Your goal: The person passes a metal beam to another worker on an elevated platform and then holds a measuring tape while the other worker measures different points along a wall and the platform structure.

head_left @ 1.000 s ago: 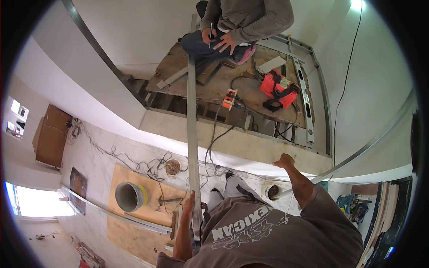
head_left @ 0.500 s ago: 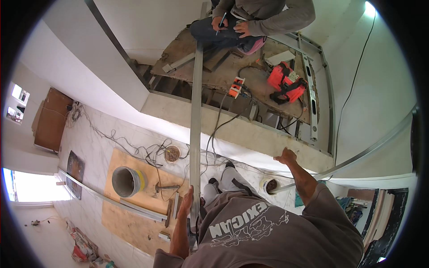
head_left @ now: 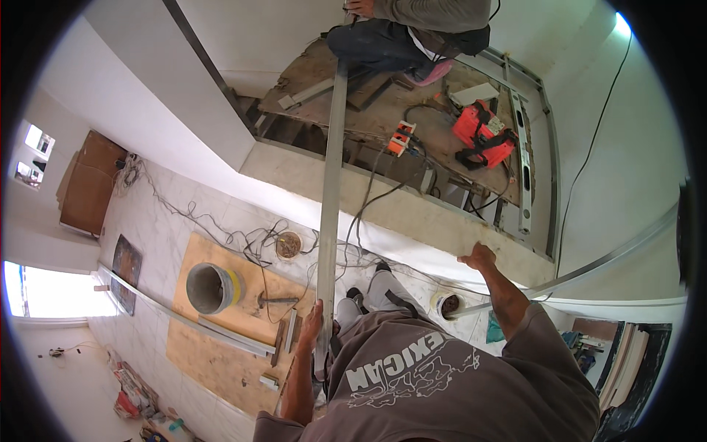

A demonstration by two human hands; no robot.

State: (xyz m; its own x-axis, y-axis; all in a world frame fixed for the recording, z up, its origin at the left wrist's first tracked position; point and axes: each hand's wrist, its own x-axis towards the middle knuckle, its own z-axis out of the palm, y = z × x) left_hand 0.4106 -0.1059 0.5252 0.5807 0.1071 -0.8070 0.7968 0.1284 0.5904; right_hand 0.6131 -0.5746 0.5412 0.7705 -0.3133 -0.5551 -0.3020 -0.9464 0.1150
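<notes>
My left hand [head_left: 313,322] is closed around a long grey metal profile [head_left: 331,184], near its lower end. The profile runs straight up to a raised wooden platform [head_left: 353,110]. There another person [head_left: 416,29] sits and holds its upper end. My right hand [head_left: 477,258] rests flat on the edge of the concrete ledge [head_left: 412,214] below that platform, holding nothing.
On the platform lie a red power tool [head_left: 482,132], an orange and white socket strip [head_left: 400,138] and a long spirit level [head_left: 521,169]. Below, a plywood sheet [head_left: 213,353] carries a bucket [head_left: 212,287] and a hammer [head_left: 276,300]. Cables [head_left: 243,239] trail over the tiles, and another metal track [head_left: 184,318] lies there.
My left hand has risen with the metal profile, pushing it higher toward the platform. My right hand stays on the ledge. The other person sits higher in the view.
</notes>
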